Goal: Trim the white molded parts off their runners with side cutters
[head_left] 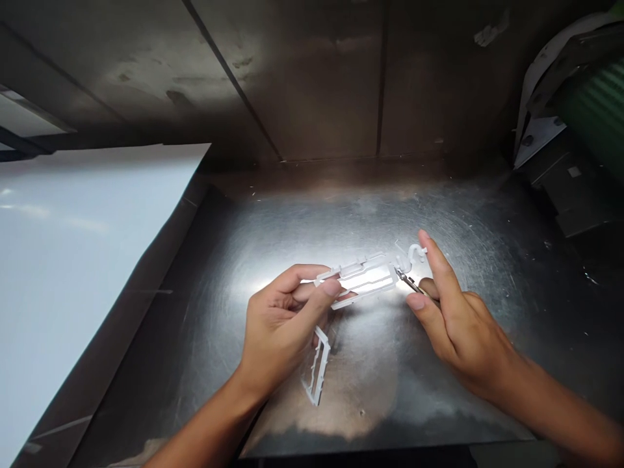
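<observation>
My left hand (285, 312) pinches one end of a white moulded plastic part (363, 278), held level above a scratched metal worktop (370, 214). A second white plastic frame (316, 364) hangs down below that hand, next to the palm. My right hand (451, 312) grips a small metal cutting tool (413, 284), whose tip touches the right end of the plastic part. The index finger of that hand stretches along a thin curled plastic sprue (413, 252).
A large white sheet (73, 260) slopes along the left side. A dark metal wall (302, 78) closes the back. At the right stand a dark machine housing (570, 182) and a green ribbed piece (597, 110).
</observation>
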{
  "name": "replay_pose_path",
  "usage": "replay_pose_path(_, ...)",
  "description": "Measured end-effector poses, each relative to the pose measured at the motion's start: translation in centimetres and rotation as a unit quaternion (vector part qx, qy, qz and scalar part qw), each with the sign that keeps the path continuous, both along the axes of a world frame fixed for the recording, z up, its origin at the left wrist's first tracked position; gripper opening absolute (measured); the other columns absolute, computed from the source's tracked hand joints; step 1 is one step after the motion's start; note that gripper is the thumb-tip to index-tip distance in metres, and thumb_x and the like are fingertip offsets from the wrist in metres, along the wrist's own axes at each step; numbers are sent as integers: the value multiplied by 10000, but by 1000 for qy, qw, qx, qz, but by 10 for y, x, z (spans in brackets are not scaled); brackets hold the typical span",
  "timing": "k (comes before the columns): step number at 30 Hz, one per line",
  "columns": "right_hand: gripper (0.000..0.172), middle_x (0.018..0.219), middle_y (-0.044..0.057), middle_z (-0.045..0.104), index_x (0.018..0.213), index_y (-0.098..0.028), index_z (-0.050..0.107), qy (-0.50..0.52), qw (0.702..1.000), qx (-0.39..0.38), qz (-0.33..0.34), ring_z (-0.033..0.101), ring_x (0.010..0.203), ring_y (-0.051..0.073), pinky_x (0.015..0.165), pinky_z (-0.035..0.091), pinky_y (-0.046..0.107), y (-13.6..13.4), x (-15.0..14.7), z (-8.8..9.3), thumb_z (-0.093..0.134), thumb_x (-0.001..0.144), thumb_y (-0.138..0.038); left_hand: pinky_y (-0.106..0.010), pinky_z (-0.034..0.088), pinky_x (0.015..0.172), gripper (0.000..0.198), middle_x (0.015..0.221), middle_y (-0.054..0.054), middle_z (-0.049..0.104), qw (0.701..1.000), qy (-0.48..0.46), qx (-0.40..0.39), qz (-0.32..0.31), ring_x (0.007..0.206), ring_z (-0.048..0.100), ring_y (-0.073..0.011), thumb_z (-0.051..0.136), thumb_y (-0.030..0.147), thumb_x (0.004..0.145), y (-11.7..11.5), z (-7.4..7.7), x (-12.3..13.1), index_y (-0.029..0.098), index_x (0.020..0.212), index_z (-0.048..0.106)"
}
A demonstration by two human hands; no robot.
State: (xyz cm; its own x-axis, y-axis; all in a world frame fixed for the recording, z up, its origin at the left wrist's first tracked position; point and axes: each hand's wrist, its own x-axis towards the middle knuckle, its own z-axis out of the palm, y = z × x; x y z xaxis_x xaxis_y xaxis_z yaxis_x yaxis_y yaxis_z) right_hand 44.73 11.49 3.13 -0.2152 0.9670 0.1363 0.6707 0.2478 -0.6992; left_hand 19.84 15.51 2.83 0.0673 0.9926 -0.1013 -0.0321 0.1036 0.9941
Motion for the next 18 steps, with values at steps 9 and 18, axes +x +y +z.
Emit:
replay_pose_path(9, 681, 690, -92, 499, 1833, -300, 24, 91, 994, -46, 26, 483, 522, 117, 514, 360, 275, -2, 1, 5, 380, 1263, -405, -137, 304, 398, 378, 707, -21, 692, 998, -42, -42, 4, 439, 414, -59, 931, 469, 945, 4, -4, 0, 161, 1068, 750)
replay_pose_path(18, 633, 743, -75, 542, 1812, -494, 31, 159, 980, -108, 59, 505, 601, 128, 568, 407, 266, -4, 2, 5, 351, 1268, -457, -120, 295, 379, 513, 643, 31, 599, 990, -72, -112, -35, 421, 392, -53, 947, 543, 911, 11, -5, 5, 152, 1161, 728)
